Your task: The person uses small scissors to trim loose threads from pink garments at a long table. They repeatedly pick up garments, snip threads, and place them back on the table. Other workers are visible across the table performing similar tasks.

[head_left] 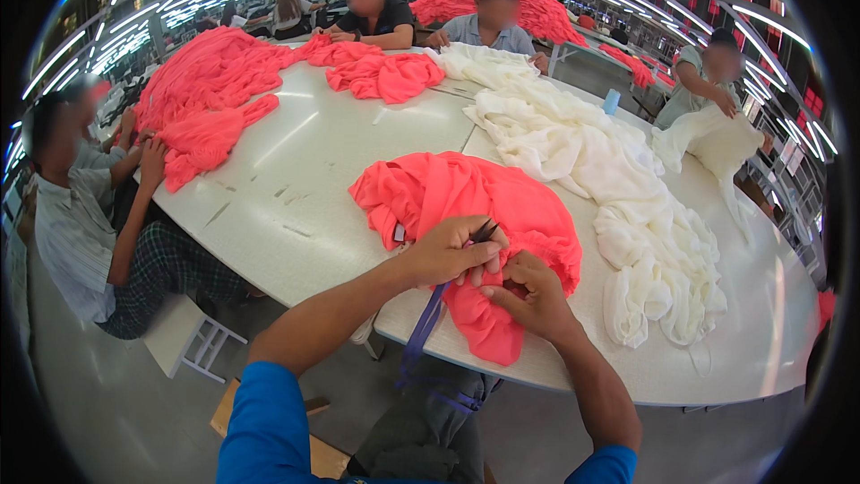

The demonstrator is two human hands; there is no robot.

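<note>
A coral-pink garment (pixel 463 188) of thin gathered cloth lies bunched at the table edge in front of me. My left hand (pixel 453 249) is closed around small dark thread snips (pixel 484 233), their pointed blades sticking out above the fingers. From below that hand a purple ribbon (pixel 426 319) hangs over the edge towards my lap; its upper end is hidden. My right hand (pixel 534 292) pinches a gathered part of the garment close beside the left. A small white label (pixel 399 233) shows on the garment's left side.
White cloth garments (pixel 591 141) form a long heap along the right of the pale table (pixel 289 215). Coral garments (pixel 208 74) are piled at the far left. A light-blue thread cone (pixel 611 102) stands beyond the white heap. Several people sit around the table handling cloth.
</note>
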